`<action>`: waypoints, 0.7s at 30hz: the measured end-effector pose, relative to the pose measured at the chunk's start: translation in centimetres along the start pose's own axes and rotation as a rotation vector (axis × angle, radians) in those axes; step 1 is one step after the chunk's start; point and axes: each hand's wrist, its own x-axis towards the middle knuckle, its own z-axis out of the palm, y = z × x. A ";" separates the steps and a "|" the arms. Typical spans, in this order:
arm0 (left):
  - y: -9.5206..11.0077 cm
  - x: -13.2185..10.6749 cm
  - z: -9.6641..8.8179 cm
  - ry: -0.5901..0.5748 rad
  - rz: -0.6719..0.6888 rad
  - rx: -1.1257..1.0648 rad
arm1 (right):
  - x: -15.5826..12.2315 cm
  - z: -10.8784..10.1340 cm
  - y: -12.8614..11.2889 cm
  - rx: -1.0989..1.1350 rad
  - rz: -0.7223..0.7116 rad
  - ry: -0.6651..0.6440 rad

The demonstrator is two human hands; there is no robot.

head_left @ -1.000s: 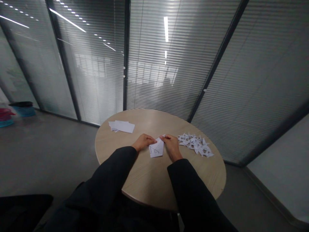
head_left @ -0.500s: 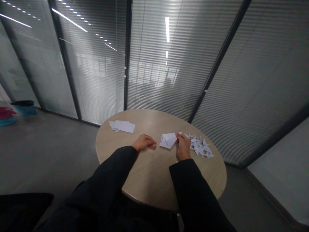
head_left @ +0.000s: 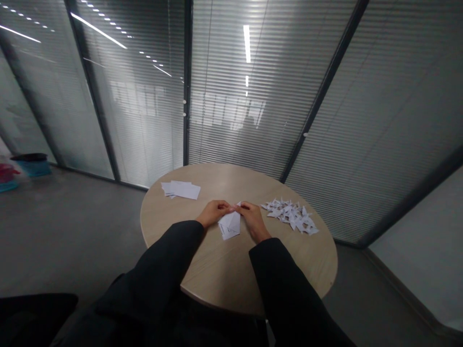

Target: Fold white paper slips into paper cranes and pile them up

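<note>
A partly folded sheet of white paper (head_left: 230,225) is between my two hands over the middle of the table, its wide end towards me, with some print showing near that end. My left hand (head_left: 215,212) pinches its far end from the left. From the right, my right hand (head_left: 253,219) grips the same end, the fingertips of both hands almost meeting. On the right lies a pile of small pointed folded paper pieces (head_left: 291,215). Several flat white paper sheets (head_left: 185,190) overlap at the left back of the table.
The round wooden table (head_left: 217,274) stands in front of me, close to a glass partition with blinds (head_left: 231,140). A blue bin (head_left: 35,165) is on the floor at far left, beside a second bin with a red liner (head_left: 7,176). Something black (head_left: 36,313) is at lower left.
My right hand has brought the folded paper left and turned it so its wide end points towards me. My left hand, earlier empty, now holds it too.
</note>
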 end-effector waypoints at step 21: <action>1.1 -0.4 -0.1 -0.024 0.138 0.133 | 0.5 -0.5 0.6 -0.074 -0.049 0.086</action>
